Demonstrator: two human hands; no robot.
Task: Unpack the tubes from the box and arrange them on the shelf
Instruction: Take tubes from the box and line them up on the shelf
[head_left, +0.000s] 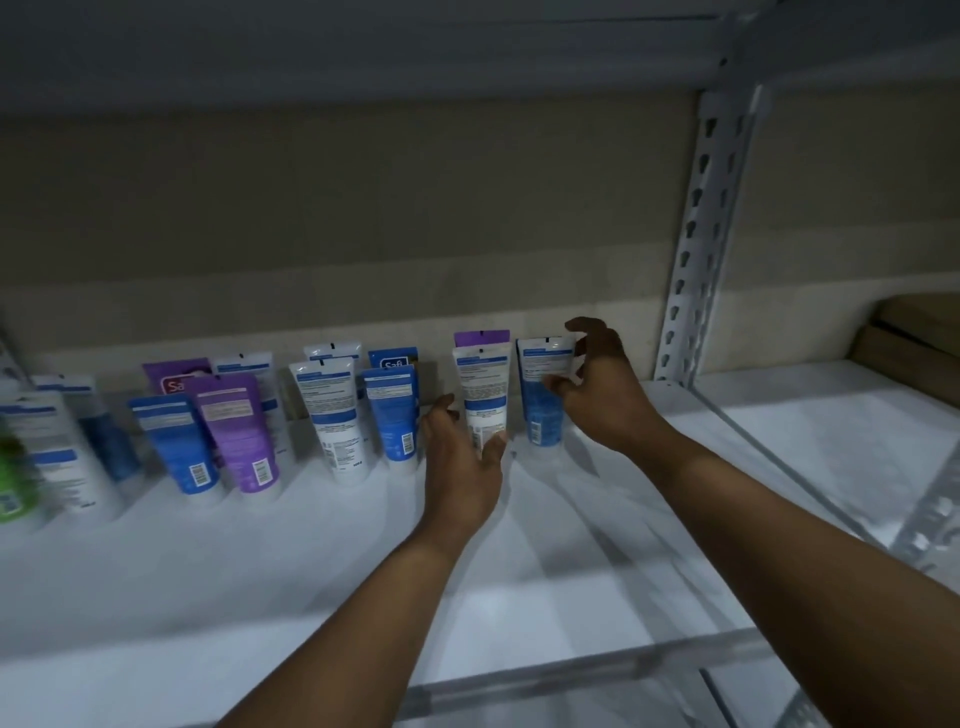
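Front half of the shelf (311, 597) left bare, back edge lined with standing tubes (332, 415), right end closed by a slotted upright (696, 234), headroom capped by the upper shelf (363, 47).

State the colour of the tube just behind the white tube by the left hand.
Purple. The rear tube peeks above the white tube; head view.

Dim light, plain beige wall (363, 208), grey slotted metal upright (696, 249), brown cardboard (914, 338) at far right
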